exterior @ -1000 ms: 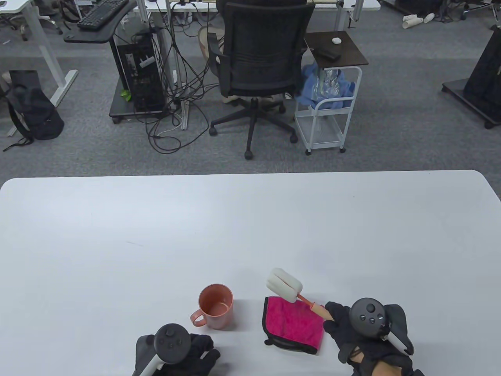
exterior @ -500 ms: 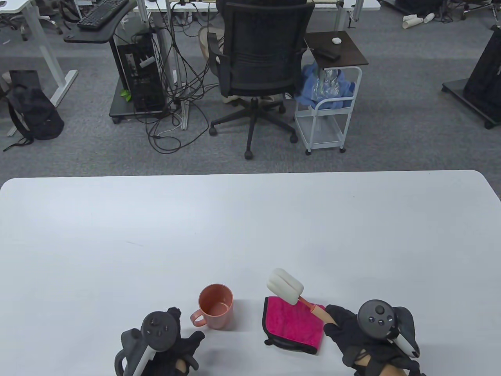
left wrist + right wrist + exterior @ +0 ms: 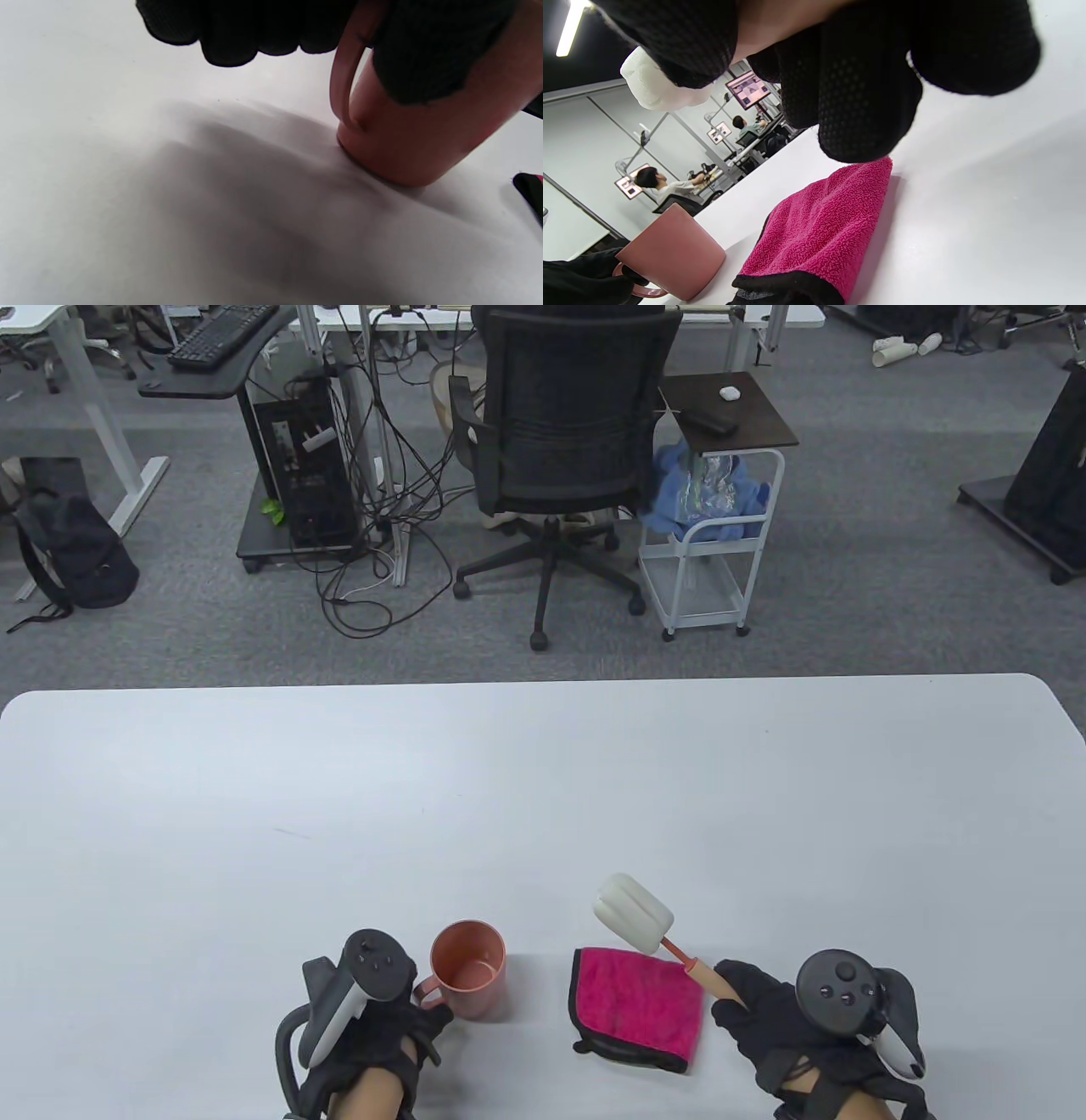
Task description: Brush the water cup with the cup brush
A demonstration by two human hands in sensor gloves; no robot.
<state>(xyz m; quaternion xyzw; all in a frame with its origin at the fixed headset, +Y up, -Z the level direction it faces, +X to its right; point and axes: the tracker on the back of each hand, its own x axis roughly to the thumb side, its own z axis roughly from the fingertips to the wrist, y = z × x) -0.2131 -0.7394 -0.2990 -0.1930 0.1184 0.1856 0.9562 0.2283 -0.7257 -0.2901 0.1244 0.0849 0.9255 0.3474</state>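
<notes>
Two gloved hands sat at the near edge of the table [image 3: 254, 814], the left hand [image 3: 377, 1035] at the cup's handle and the right hand [image 3: 789, 1027] off to the other side. In the left wrist view the fingers [image 3: 237, 29] curled at the handle with the thumb pressed against the cup's wall, so this hand was closed on the cup [image 3: 468, 967], which stood upright on the table with its mouth open upward. The right hand was closed around the brush [image 3: 657, 929] handle, fingers [image 3: 857, 93] wrapped round it, holding the brush clear of the table with its white sponge head pointing away and to the left. Between the hands a pink cloth [image 3: 636, 1005] with a dark hem lay flat, just right of the cup and apart from it; the sponge head hung just past the cloth's far edge
</notes>
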